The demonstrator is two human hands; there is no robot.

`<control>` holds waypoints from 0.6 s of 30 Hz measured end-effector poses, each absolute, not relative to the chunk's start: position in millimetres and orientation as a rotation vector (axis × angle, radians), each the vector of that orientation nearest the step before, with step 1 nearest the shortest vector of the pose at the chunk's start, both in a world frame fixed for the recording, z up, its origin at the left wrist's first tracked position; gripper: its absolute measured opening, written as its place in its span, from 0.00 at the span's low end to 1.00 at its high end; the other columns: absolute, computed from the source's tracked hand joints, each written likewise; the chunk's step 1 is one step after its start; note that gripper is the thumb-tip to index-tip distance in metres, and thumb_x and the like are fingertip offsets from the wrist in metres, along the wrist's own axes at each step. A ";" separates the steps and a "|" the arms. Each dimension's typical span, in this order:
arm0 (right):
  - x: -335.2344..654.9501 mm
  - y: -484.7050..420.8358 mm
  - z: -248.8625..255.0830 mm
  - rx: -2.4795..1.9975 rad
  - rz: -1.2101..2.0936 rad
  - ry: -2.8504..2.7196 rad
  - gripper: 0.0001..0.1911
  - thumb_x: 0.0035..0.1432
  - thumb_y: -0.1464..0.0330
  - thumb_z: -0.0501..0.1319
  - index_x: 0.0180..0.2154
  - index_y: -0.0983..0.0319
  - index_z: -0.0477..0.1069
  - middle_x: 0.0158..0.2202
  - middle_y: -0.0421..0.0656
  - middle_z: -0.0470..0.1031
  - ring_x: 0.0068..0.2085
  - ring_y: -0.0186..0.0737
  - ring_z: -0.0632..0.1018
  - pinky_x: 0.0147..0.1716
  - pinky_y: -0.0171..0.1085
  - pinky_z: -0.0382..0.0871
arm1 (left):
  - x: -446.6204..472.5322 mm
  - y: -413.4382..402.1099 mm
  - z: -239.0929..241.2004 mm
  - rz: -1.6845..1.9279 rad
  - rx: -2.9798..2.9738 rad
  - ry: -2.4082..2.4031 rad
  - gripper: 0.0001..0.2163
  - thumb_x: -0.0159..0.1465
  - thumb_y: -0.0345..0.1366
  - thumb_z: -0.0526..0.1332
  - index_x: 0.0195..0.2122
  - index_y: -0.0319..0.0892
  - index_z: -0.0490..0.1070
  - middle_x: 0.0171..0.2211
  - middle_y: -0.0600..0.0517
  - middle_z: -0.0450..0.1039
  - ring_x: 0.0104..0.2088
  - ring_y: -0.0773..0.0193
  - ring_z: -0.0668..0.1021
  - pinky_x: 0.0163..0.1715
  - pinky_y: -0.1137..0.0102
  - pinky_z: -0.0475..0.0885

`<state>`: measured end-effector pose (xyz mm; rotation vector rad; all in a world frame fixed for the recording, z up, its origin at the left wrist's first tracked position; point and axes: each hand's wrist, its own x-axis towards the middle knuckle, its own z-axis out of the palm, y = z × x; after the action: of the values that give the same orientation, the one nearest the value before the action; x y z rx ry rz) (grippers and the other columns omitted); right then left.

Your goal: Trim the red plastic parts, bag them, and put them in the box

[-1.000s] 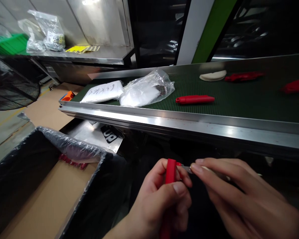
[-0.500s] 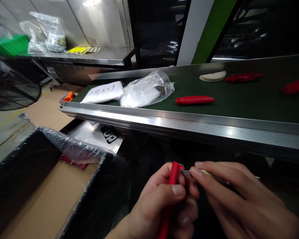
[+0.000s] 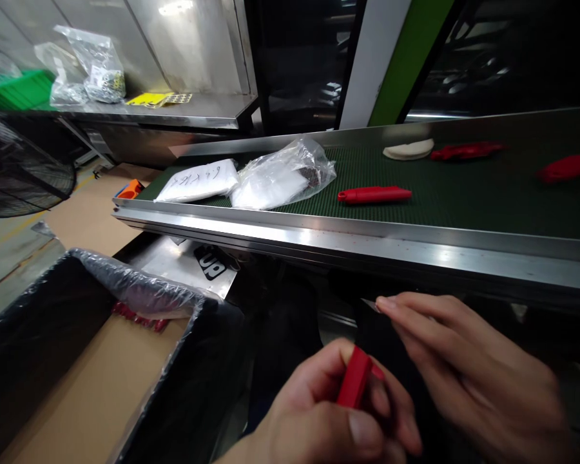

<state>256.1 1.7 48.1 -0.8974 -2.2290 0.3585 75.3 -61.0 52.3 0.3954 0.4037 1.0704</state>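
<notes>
Left hand (image 3: 319,419), near bottom centre: fingers and thumb closed round a red plastic part (image 3: 355,385), whose top end sticks up between them. Lower end is hidden in the grip.

Right hand (image 3: 473,367), just right of it and slightly farther: fingers pinched on a small metal blade (image 3: 368,303), only the tip showing past the fingertips. The blade tip is clear of the red plastic part, above and a bit right of it.

Beyond the hands is a green conveyor belt (image 3: 464,200) with a steel rim along its near edge. On the belt, left to right:
- a white written-on bag (image 3: 198,180)
- a clear plastic bag (image 3: 283,174)
- a loose red piece (image 3: 374,194)
- a white curved piece (image 3: 408,149)
- two more red pieces (image 3: 466,151) at the far right

Near left is a cardboard box (image 3: 91,386) lined with black film, a few red bits (image 3: 138,317) at its far wall. Far left: a fan guard (image 3: 19,167) and a steel bench (image 3: 183,113) with bagged parts (image 3: 101,64).
</notes>
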 end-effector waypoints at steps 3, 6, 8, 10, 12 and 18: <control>256.2 -1.9 52.7 -0.792 0.376 -2.203 0.23 0.58 0.82 0.56 0.54 0.63 0.69 0.49 0.47 0.72 0.50 0.38 0.75 0.45 0.35 0.72 | 72.1 -57.1 53.6 1.061 0.339 0.356 0.05 0.62 0.35 0.60 0.37 0.40 0.64 0.35 0.49 0.67 0.21 0.75 0.67 0.16 0.82 0.60; 260.1 -5.0 56.0 -0.730 0.328 -2.269 0.28 0.56 0.82 0.58 0.58 0.60 0.67 0.51 0.47 0.70 0.52 0.40 0.73 0.45 0.36 0.72 | 68.1 -53.8 55.7 1.035 0.258 0.340 0.05 0.64 0.36 0.57 0.38 0.41 0.66 0.35 0.50 0.65 0.20 0.76 0.66 0.13 0.84 0.58; 262.6 -4.9 56.6 -0.720 0.273 -2.340 0.29 0.57 0.80 0.58 0.59 0.58 0.65 0.51 0.46 0.71 0.51 0.40 0.73 0.44 0.36 0.72 | 66.8 -52.8 57.2 0.997 0.237 0.345 0.07 0.64 0.37 0.57 0.39 0.40 0.67 0.31 0.51 0.63 0.20 0.75 0.65 0.12 0.85 0.59; 263.2 -3.4 56.5 -0.727 0.213 -2.373 0.28 0.58 0.79 0.58 0.59 0.55 0.66 0.49 0.45 0.73 0.50 0.40 0.74 0.43 0.37 0.72 | 66.9 -52.4 57.5 0.968 0.238 0.346 0.08 0.64 0.39 0.58 0.39 0.39 0.67 0.29 0.52 0.61 0.19 0.75 0.65 0.12 0.85 0.60; 261.9 -2.1 56.7 -0.741 0.171 -2.373 0.27 0.59 0.78 0.58 0.57 0.54 0.67 0.48 0.44 0.75 0.48 0.40 0.76 0.42 0.37 0.72 | 68.0 -52.2 55.8 0.969 0.240 0.317 0.08 0.64 0.38 0.59 0.39 0.39 0.67 0.31 0.51 0.63 0.20 0.75 0.66 0.11 0.85 0.61; 255.1 -6.1 57.8 -0.839 0.172 -2.313 0.23 0.61 0.77 0.55 0.54 0.51 0.71 0.45 0.43 0.76 0.46 0.41 0.77 0.43 0.41 0.71 | 70.5 -52.8 49.9 0.990 0.241 0.221 0.06 0.66 0.35 0.55 0.41 0.41 0.67 0.36 0.49 0.65 0.20 0.75 0.68 0.12 0.84 0.61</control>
<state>255.1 -6.1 57.8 -0.8389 -2.3131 0.1718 70.5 -52.8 49.9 0.2407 0.2207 0.9904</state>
